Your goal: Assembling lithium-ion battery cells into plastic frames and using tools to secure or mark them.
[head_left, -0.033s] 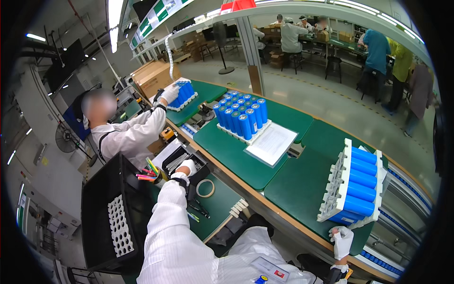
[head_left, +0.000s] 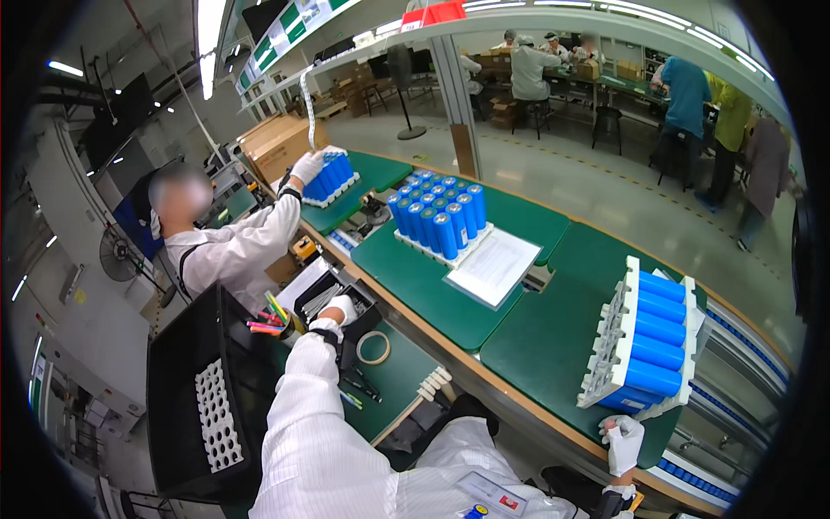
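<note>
My left hand, in a white glove, reaches into a black parts box holding metal rods or screws; its fingers are hidden there. At the front table edge, my right hand is gloved with bare fingertips showing, its fingers curled in; whether something small is inside cannot be seen. Just beyond it a battery pack of blue cylindrical cells lies on its side between white plastic cell holders. Farther left, a block of upright blue cells stands in a white holder beside a sleeved paper sheet.
A tape roll, a pen cup and black pliers are near my left arm. A black crate holds a white cell holder. At left, a co-worker handles another cell block. A roller conveyor runs at right.
The view has shifted very slightly. The co-worker's gloved hand has moved a little up at the far cell block. Both my hands stay in place.
</note>
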Demonstrator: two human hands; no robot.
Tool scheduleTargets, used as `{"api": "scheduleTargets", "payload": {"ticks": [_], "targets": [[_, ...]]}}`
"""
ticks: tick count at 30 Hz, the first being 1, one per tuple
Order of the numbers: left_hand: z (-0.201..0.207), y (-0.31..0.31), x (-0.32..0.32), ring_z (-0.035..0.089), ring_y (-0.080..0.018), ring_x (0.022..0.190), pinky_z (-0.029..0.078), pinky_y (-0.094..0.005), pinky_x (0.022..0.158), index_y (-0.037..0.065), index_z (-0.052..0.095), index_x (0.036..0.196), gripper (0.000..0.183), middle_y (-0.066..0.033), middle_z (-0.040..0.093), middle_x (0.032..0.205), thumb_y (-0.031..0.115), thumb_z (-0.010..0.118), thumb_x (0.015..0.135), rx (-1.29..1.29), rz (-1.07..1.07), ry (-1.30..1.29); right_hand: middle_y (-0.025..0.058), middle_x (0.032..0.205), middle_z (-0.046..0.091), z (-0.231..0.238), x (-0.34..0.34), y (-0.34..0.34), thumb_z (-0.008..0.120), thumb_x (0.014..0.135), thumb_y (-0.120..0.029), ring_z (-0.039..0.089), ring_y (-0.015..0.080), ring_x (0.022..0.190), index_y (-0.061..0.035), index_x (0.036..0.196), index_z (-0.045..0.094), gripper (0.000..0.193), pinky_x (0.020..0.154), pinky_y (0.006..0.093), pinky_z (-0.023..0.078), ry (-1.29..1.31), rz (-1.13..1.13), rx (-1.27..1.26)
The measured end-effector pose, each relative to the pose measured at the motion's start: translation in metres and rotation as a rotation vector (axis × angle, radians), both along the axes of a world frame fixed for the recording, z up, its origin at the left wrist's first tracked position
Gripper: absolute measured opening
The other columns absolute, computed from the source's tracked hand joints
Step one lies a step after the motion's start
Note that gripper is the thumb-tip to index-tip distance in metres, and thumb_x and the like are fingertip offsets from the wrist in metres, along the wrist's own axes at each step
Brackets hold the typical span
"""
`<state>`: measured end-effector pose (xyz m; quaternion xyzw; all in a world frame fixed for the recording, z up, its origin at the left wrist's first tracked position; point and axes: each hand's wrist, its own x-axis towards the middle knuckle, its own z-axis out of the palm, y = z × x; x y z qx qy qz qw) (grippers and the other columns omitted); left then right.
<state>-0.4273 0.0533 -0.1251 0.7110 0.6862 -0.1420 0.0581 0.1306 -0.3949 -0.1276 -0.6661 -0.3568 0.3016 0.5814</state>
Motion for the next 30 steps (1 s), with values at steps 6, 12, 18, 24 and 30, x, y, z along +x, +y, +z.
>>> {"api": "scheduleTargets", "payload": {"ticks": [6,12,18,24,30], "targets": [[0.029,-0.031,0.032,0.062,-0.0348,0.108,0.05,-0.0407,0.091,0.011,0.069,0.111,0.042,-0.0158,0.065,0.115,0.035,0.061,0.076,-0.06,-0.037,-0.115,0.0092,0.064,0.063,-0.002,0.003,-0.008,0.066,0.085,-0.017,0.054,0.0104,0.051,0.0037,0.069,0.061,0.027,0.045,0.0226,0.041,0.009,-0.036,-0.007],[-0.018,0.002,0.011,0.063,-0.0395,0.102,0.052,-0.0423,0.086,0.004,0.072,0.099,0.033,-0.023,0.067,0.103,0.028,0.062,0.078,0.085,-0.046,-0.097,0.0097,0.063,0.063,-0.003,0.005,0.001,0.067,0.085,-0.017,0.055,0.0106,0.049,0.0048,0.068,0.062,0.028,0.044,0.0223,0.041,-0.009,-0.023,0.044],[-0.03,0.018,0.003,0.065,-0.0386,0.1,0.053,-0.0424,0.085,0.004,0.073,0.097,0.032,-0.023,0.067,0.102,0.026,0.062,0.076,0.123,-0.03,-0.028,0.0093,0.062,0.063,-0.002,0.002,0.003,0.067,0.085,-0.017,0.056,0.0105,0.05,0.0052,0.068,0.064,0.028,0.046,0.0232,0.042,-0.015,-0.034,0.083],[0.0,-0.013,0.015,0.069,-0.0305,0.09,0.055,-0.0351,0.083,0.006,0.073,0.097,0.033,-0.0153,0.071,0.097,0.03,0.065,0.076,0.039,0.003,-0.027,0.0083,0.062,0.064,0.001,0.002,-0.005,0.067,0.085,-0.017,0.055,0.0099,0.051,0.0048,0.07,0.066,0.026,0.047,0.023,0.041,-0.045,-0.036,-0.019],[0.021,-0.025,0.003,0.068,-0.0254,0.093,0.054,-0.0342,0.085,0.012,0.074,0.094,0.039,-0.0079,0.072,0.098,0.044,0.064,0.075,-0.005,0.015,-0.014,0.0043,0.056,0.062,-0.004,0.004,0.0,0.072,0.08,-0.014,0.056,0.0096,0.051,0.0015,0.073,0.069,0.018,0.05,0.026,0.042,-0.099,-0.049,-0.02]]}}
